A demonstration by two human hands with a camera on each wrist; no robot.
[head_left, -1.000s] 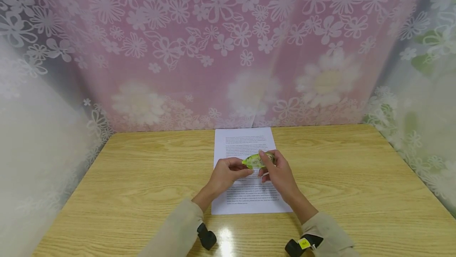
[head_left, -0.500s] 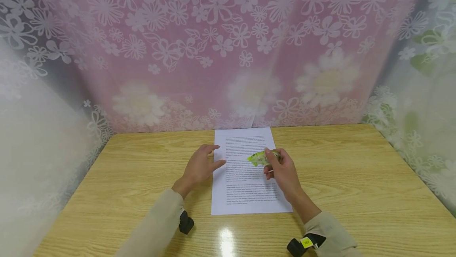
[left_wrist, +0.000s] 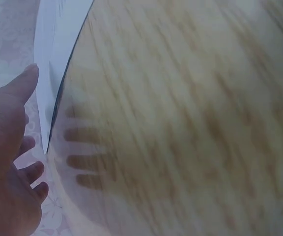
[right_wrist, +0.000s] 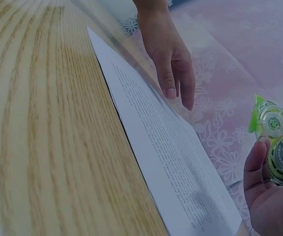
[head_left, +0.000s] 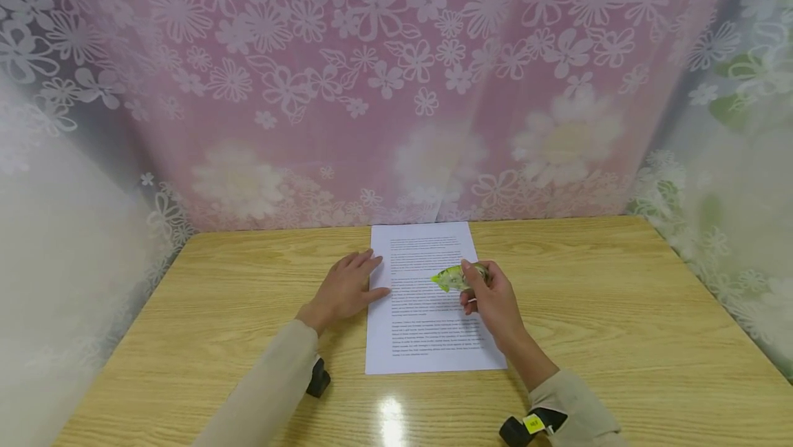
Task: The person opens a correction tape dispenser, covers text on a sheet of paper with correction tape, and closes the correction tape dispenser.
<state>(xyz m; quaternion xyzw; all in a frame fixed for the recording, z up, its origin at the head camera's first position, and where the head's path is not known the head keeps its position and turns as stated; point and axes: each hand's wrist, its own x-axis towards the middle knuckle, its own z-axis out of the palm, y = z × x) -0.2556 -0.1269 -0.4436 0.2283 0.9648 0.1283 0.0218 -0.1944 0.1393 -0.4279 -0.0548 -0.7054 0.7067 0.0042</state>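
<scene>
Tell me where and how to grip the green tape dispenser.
Probably by the wide rear of the tape dispenser, from the right, thumb against one flat face: its narrow tip points left over the paper, and the right hand holds it so.

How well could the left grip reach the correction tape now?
Likely yes: the correction tape, held in the right grip, points its green tip toward the left grip, with nothing visible between.

Wood-grain table (head_left: 619,309); pink curtain (head_left: 372,137) behind it (white-flowered); paler floral cloth (head_left: 737,240) at right
</scene>
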